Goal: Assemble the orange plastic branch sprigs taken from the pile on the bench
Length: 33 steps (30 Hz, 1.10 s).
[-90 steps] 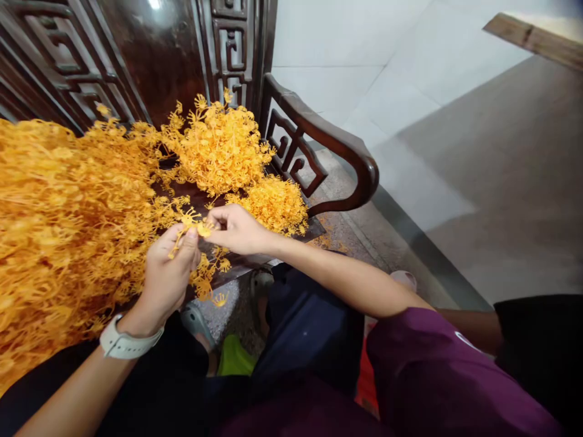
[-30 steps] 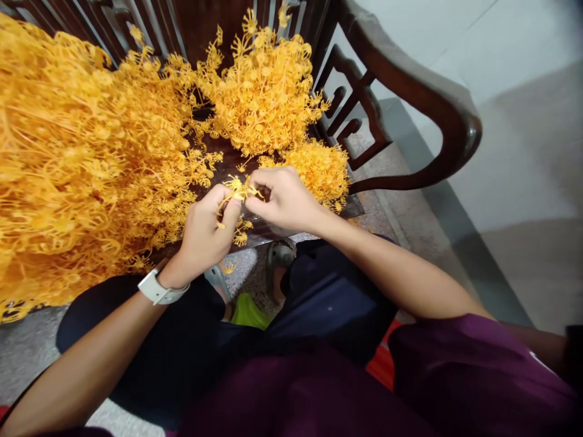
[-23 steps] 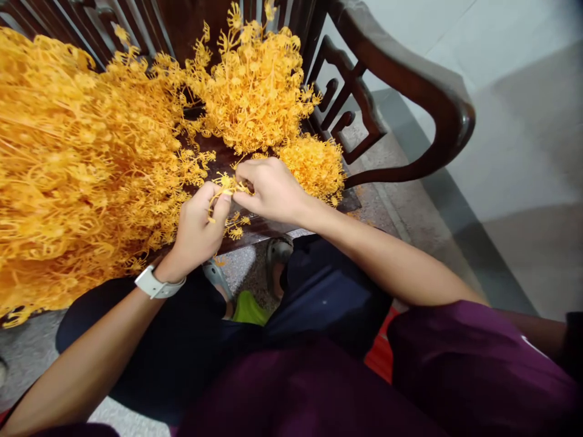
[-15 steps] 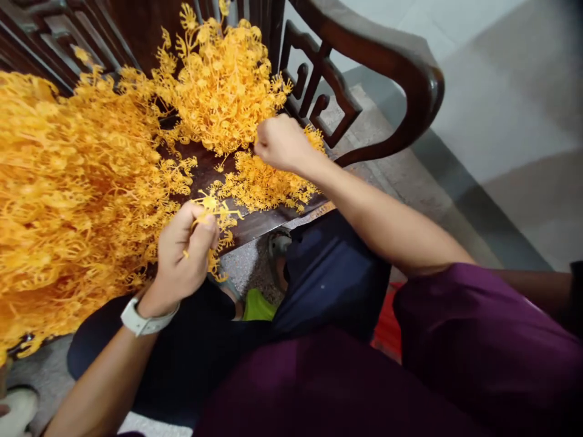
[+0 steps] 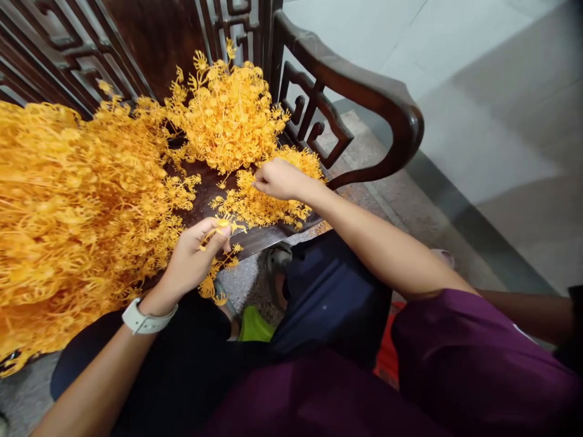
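My left hand [image 5: 194, 252] pinches a sprig of yellow artificial flowers [image 5: 224, 223] between thumb and fingers; more yellow bits [image 5: 217, 279] dangle below it, near the bench's front edge. My right hand [image 5: 279, 178] is closed, palm down, above a low pile of small yellow flower pieces [image 5: 262, 209]. Its fingertips are partly hidden, so what they hold, if anything, cannot be made out. A rounded yellow bunch [image 5: 232, 115] stands just behind the right hand. The largest heap of yellow sprigs [image 5: 86, 224] spreads to the left of my left hand.
All this lies on a dark wooden bench [image 5: 204, 185] with a carved back [image 5: 155, 42]. A curved armrest [image 5: 364, 79] rises at the right end. Below the seat are a shoe [image 5: 279, 258], something bright green [image 5: 255, 325] and something red [image 5: 387, 349].
My right hand has come down from beside the rounded bunch to over the low pile. My left hand, still pinching the sprig, has shifted slightly right. The view has tilted up a little.
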{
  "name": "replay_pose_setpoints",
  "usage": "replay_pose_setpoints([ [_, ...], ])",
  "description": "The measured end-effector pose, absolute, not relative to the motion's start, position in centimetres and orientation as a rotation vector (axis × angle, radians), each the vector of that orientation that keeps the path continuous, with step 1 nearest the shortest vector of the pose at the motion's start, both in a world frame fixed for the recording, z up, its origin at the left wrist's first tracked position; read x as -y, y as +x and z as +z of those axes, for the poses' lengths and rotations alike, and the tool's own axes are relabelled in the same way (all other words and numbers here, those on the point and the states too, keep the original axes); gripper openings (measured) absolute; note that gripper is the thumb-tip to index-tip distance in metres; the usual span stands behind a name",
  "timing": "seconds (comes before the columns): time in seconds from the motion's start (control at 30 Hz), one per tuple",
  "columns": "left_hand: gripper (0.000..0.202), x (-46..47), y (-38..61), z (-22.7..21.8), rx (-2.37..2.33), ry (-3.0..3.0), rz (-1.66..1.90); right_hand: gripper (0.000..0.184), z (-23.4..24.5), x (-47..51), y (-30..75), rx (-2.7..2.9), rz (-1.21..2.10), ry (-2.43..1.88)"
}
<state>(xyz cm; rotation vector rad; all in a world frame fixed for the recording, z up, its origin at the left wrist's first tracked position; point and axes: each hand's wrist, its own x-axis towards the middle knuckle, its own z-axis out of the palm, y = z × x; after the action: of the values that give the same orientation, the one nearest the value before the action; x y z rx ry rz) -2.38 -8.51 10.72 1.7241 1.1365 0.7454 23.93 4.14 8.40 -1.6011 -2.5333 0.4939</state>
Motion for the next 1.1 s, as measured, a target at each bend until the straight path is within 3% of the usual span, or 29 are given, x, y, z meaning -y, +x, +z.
replay_pose_setpoints([
  [0.17,0.04,8.4,-2.2,9.9,-1.149,1.581,0.701,0.004,8.3,-4.2,23.9,2.443,0.535,-1.658],
  [0.27,0.039,8.4,-2.4,9.6,-1.151,1.534,0.71,0.017,9.5,-3.2,23.3,2.344,0.655,-1.524],
  [0.37,0.039,8.2,-2.5,9.5,-1.153,1.522,0.743,0.045,11.0,-1.5,22.0,2.202,1.133,-1.092],
  [0.47,0.037,8.1,-2.7,9.4,-1.152,1.506,0.765,0.042,11.7,0.2,20.6,2.074,1.494,-0.766],
  [0.57,0.037,8.3,-2.8,9.6,-1.153,1.485,0.78,0.033,11.4,0.9,19.6,2.014,1.52,-0.674],
  [0.83,0.057,8.8,-1.8,10.1,-1.179,1.214,0.917,0.04,10.5,1.2,18.9,1.839,1.561,-0.563],
  [1.1,0.033,9.2,-1.8,11.2,-1.129,1.201,0.885,0.05,11.4,1.9,18.8,1.672,1.677,-0.638],
])
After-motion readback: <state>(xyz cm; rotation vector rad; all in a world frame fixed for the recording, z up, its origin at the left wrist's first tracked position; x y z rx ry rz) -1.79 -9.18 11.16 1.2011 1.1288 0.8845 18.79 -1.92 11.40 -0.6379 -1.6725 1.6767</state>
